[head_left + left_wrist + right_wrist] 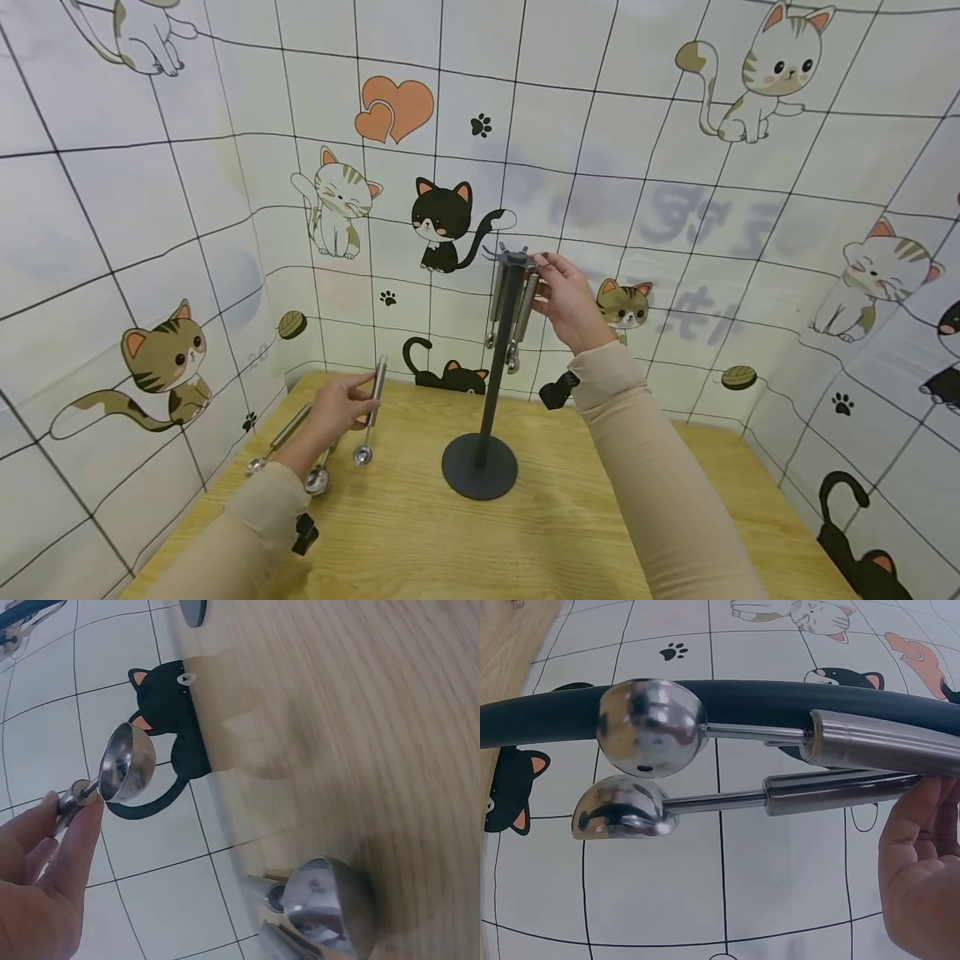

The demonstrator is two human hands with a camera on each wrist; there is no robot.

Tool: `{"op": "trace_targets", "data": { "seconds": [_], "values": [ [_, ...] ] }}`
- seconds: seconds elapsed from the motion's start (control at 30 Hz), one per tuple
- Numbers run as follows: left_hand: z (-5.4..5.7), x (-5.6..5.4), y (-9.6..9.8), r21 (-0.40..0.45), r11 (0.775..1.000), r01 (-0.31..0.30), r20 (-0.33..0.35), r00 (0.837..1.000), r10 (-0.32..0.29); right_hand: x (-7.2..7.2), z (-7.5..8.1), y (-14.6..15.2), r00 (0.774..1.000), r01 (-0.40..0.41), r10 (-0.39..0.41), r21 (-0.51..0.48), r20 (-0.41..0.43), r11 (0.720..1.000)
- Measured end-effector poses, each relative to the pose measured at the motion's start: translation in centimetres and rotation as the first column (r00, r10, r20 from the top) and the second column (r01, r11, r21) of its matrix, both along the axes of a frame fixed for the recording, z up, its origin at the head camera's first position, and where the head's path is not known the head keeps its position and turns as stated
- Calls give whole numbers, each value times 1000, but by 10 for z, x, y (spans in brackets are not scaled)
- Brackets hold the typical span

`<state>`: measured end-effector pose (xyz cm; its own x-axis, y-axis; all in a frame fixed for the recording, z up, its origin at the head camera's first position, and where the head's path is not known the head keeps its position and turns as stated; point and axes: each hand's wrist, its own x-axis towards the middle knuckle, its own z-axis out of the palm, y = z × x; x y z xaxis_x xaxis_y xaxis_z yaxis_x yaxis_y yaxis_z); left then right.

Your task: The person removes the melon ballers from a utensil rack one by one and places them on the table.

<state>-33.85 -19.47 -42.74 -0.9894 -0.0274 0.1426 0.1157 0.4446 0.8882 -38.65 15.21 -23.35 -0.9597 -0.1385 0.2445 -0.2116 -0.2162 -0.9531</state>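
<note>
Near the left of the table my left hand (341, 407) pinches a steel melon baller (377, 396) by its handle, bowl end down and above the wood. The left wrist view shows its round bowl (135, 769). My right hand (567, 304) is at the top of a dark hook stand (491, 400), its fingers pinching the upper handle end of a hanging melon baller (817, 795). Beside that one hangs another melon baller (885, 742), close to the pole. The hook ends under my right fingers are partly hidden.
More melon ballers (318, 479) lie on the table under and beside my left forearm, partly covered by it. The stand's round base (480, 483) rests on the wooden table (585, 508). A wall covering with cats (442, 221) closes off the back and sides.
</note>
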Motion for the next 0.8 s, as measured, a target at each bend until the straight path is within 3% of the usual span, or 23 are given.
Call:
{"op": "trace_targets", "data": {
  "seconds": [0.43,0.8],
  "values": [
    [-25,-17,-2,-16,999,-35,120,992,37,-1,2,0,1000,4,-4,-15,19,1000],
    [-45,-30,-3,-46,996,-70,147,986,76,0,2,1,1000,-1,1,-9,28,1000]
  ]
}}
